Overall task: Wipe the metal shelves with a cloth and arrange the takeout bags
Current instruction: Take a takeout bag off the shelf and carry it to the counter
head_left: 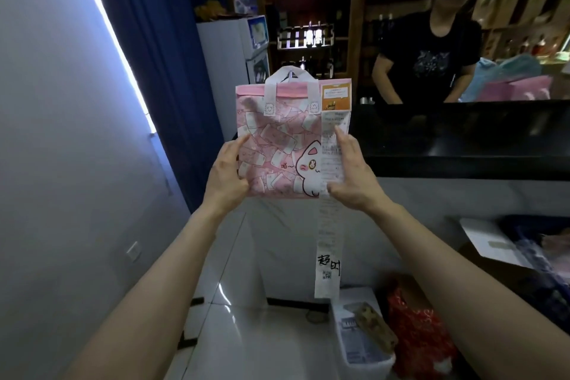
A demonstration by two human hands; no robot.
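- The long black glossy table [462, 145] runs across the right side behind our hands. The bag does not rest on it; we hold the bag in the air before the table's left end.
- A person in a black T-shirt [428, 52] stands behind the table. The blue and pink bags beside them are blurred and cut off by the right edge.
- The pink takeout bag printed with a white cartoon cat [277, 139] stands upright between our hands with its front towards us, likely so that we can check its label before choosing its place.
- Our left hand [226, 173] grips the bag's left edge low down, thumb on the front.
- Our right hand [351, 176] clasps the lower right corner, forefinger stretched up along the slip, seemingly to pin it flat.
- The long white paper receipt [328, 241] is fixed near the bag's top right and dangles free well below its base. Black handwritten characters and a small code show near its end; the print above is too blurred to read.
- The white looped handles [290, 77] stand up untouched, since we carry the bag by its sides.
- We see no metal shelves or cloth here, so we cannot tell how far the wiping stands.
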